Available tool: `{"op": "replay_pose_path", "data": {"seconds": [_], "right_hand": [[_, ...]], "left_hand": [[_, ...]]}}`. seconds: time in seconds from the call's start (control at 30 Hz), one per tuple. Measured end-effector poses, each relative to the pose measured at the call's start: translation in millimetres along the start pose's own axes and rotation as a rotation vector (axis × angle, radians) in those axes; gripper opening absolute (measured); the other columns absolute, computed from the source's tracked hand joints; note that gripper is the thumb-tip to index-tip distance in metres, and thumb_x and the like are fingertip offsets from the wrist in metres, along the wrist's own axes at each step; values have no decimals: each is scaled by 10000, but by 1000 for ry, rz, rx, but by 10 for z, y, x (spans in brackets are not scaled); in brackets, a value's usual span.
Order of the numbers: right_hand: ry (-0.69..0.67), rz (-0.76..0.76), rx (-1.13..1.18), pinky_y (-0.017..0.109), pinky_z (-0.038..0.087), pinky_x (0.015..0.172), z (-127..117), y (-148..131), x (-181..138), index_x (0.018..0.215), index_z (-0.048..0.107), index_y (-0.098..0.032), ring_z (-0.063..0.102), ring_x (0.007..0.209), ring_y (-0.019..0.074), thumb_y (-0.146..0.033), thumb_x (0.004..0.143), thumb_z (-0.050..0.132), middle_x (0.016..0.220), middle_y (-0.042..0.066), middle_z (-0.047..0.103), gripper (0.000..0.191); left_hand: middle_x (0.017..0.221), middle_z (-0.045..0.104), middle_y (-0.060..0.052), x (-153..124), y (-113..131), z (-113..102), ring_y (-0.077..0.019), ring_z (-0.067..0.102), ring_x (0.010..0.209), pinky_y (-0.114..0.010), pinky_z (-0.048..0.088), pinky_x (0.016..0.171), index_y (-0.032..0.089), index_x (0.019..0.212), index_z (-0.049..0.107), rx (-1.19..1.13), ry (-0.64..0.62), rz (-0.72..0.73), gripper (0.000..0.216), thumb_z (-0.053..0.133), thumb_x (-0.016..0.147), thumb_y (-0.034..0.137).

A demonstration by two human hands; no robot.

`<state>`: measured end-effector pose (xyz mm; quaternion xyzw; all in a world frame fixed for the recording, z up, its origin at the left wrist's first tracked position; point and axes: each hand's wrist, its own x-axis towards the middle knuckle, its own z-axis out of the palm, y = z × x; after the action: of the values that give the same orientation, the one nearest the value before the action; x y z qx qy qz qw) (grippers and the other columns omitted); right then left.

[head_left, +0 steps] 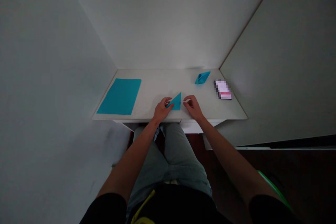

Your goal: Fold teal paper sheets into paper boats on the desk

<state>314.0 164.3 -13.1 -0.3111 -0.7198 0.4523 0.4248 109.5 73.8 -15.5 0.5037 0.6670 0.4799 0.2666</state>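
A small folded triangle of teal paper [177, 102] lies near the front edge of the white table [157, 87]. My left hand [162, 108] pinches the triangle's left corner. My right hand [193, 106] rests on the table just right of the triangle, fingers curled, and touches or nearly touches its right edge. Both forearms reach forward over my lap.
A flat teal paper sheet [120, 96] lies at the table's left. A finished teal folded paper shape [202, 77] sits at the back right, with a phone [223, 89] beside it. Walls close in on the left, back and right.
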Motion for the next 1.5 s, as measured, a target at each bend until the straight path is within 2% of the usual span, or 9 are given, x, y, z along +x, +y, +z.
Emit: {"op": "replay_pose_path", "data": {"seconds": [0.13, 0.2, 0.3, 0.53, 0.7, 1.03, 1.17, 1.3, 1.5], "right_hand": [[-129, 37, -10, 302, 453, 613, 219, -76, -27, 1287, 607, -242, 543, 645, 153, -535, 939, 706, 812, -29, 626, 466], [-196, 62, 7, 312, 464, 632, 338, -97, -7, 1449, 542, -233, 570, 663, 166, -587, 945, 695, 800, -32, 641, 634], [-187, 100, -23, 333, 494, 684, 455, -99, 44, 1522, 509, -215, 613, 704, 183, -623, 945, 682, 844, -7, 695, 727], [-195, 129, -119, 358, 521, 731, 428, -73, 64, 1386, 645, -201, 669, 783, 221, -625, 932, 683, 926, 51, 748, 622], [-266, 73, -99, 352, 522, 740, 351, -80, 54, 1428, 648, -198, 652, 780, 215, -597, 986, 621, 881, 36, 729, 596], [-320, -39, -166, 393, 549, 825, 246, 14, 124, 1491, 634, -221, 634, 893, 233, -560, 1018, 592, 1031, 78, 692, 583], [-293, -31, -133, 399, 559, 828, 224, -7, 110, 1543, 588, -202, 642, 891, 230, -549, 1020, 585, 1067, 90, 691, 628], [-270, 13, -88, 355, 553, 713, 207, -70, 64, 1573, 543, -219, 613, 742, 181, -523, 1020, 589, 1068, 76, 685, 632], [-148, 104, 36, 333, 553, 647, 192, -51, 53, 1254, 685, -247, 626, 665, 157, -472, 977, 574, 1088, 57, 715, 374]], "left_hand": [[1051, 754, -65, 6, -43, -5, -198, 683, 912, -336, 547, 862, 209, 1327, 733, -56, 30, 52, 396, 718, 951, 334], [1038, 762, -67, -5, -61, -26, -196, 681, 902, -329, 552, 853, 198, 1352, 727, -103, -8, 81, 426, 716, 952, 345], [1040, 773, -69, -22, -77, -55, -188, 681, 865, -322, 557, 829, 173, 1377, 714, -158, -99, 94, 491, 742, 930, 375], [917, 736, -23, -39, -54, -100, -189, 675, 835, -331, 560, 827, 196, 1477, 646, -114, -194, 129, 673, 822, 848, 363], [882, 701, -3, -48, -26, -132, -174, 660, 810, -323, 556, 808, 207, 1511, 605, -136, -268, 141, 739, 840, 845, 423], [874, 689, 12, -29, 1, -184, -155, 632, 755, -303, 518, 738, 210, 1507, 598, -107, -311, 116, 746, 829, 855, 488], [854, 667, 20, -29, -3, -195, -152, 625, 744, -296, 512, 733, 202, 1515, 577, -100, -275, 122, 683, 769, 906, 446], [798, 620, 43, -40, -5, -197, -141, 613, 698, -273, 491, 687, 221, 1543, 524, -116, -198, 126, 610, 666, 961, 337], [831, 674, 22, -41, 0, -189, -126, 649, 662, -262, 507, 682, 229, 1307, 633, -217, -96, 88, 334, 544, 989, 278]]}}
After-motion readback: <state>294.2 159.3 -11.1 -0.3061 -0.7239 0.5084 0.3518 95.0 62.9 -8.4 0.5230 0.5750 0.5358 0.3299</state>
